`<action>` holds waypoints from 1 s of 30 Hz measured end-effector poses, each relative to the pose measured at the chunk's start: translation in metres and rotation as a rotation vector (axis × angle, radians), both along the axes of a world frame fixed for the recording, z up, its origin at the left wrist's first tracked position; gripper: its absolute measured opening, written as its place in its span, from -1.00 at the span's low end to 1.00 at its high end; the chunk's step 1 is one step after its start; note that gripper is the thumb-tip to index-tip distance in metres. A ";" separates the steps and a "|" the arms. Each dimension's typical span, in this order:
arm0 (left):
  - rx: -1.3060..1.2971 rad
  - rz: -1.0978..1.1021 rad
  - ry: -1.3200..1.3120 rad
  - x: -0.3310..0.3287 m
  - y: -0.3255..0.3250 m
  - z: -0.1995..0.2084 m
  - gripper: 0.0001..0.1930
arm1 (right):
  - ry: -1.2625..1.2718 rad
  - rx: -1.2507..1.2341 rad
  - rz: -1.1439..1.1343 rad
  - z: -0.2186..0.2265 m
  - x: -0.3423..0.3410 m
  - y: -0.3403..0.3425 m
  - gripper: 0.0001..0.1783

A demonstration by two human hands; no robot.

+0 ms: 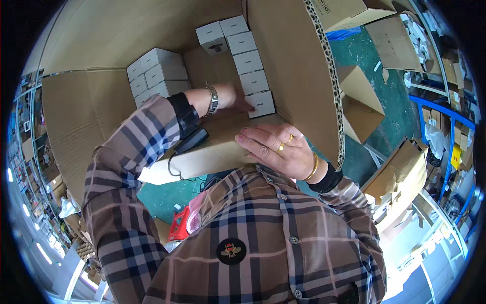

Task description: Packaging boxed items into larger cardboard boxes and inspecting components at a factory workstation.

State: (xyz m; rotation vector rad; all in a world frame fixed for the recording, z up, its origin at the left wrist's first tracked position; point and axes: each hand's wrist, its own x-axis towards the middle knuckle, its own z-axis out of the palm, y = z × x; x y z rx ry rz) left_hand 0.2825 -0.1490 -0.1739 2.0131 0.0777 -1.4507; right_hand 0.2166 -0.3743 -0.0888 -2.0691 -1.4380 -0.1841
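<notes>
Fingers of left hand blurred at white rectangular cardboard box, grip unclear; right hand extended, empty. Keep box square.

The left grip is blurred, its hold unclear.

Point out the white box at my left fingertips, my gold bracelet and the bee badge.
White box (262, 104): head view, on its pale upper face.
Gold bracelet (316, 166): head view, on its band.
Bee badge (231, 251): head view, on its middle.
</notes>
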 end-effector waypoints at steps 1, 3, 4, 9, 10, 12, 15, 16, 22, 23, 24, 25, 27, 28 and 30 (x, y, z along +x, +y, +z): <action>-0.001 -0.001 0.000 -0.001 0.000 -0.004 -0.70 | 0.009 -0.006 -0.006 0.000 -0.001 -0.001 -0.35; -0.302 0.344 0.200 -0.008 0.000 -0.012 -0.70 | 0.009 -0.014 -0.008 0.001 0.001 -0.001 -0.36; -0.452 0.515 0.301 -0.009 -0.001 -0.011 -0.70 | 0.009 -0.021 -0.011 0.001 0.002 -0.001 -0.36; -0.539 0.454 0.328 -0.002 0.010 -0.058 -0.71 | -0.020 -0.053 -0.019 -0.003 0.000 -0.001 -0.38; -0.420 0.344 0.307 0.003 0.005 -0.047 -0.72 | -0.024 -0.051 -0.024 -0.003 0.000 -0.001 -0.38; -0.181 0.127 0.260 0.012 0.000 -0.031 -0.75 | -0.023 -0.044 -0.026 -0.002 0.001 -0.003 -0.38; 0.007 -0.027 0.076 0.005 0.068 -0.119 -0.75 | -0.017 -0.004 0.021 0.005 0.002 0.006 -0.38; -0.027 0.157 0.066 0.020 0.069 -0.099 -0.73 | -0.001 -0.024 -0.005 0.000 0.004 0.001 -0.38; 0.208 0.499 -0.482 0.073 0.140 -0.036 -0.71 | 0.019 0.016 -0.002 0.003 0.005 0.003 -0.37; 0.211 0.500 -0.481 0.072 0.146 -0.044 -0.71 | 0.035 0.020 -0.003 0.003 0.004 0.004 -0.37; 0.032 0.680 -0.405 0.074 0.146 -0.046 -0.67 | 0.050 0.022 -0.008 0.003 0.005 0.003 -0.37; -0.151 0.854 -0.323 0.075 0.145 -0.049 -0.62 | 0.064 0.023 -0.013 0.003 0.005 0.004 -0.36; -0.336 1.023 -0.237 0.080 0.143 -0.053 -0.56 | 0.067 0.037 -0.019 0.002 0.003 0.006 -0.36; -0.306 1.051 -0.214 0.086 0.142 -0.054 -0.51 | 0.072 0.051 -0.024 0.001 0.002 0.007 -0.36; -0.249 1.103 -0.163 0.094 0.134 -0.053 -0.42 | 0.073 0.061 -0.032 0.001 0.000 0.007 -0.36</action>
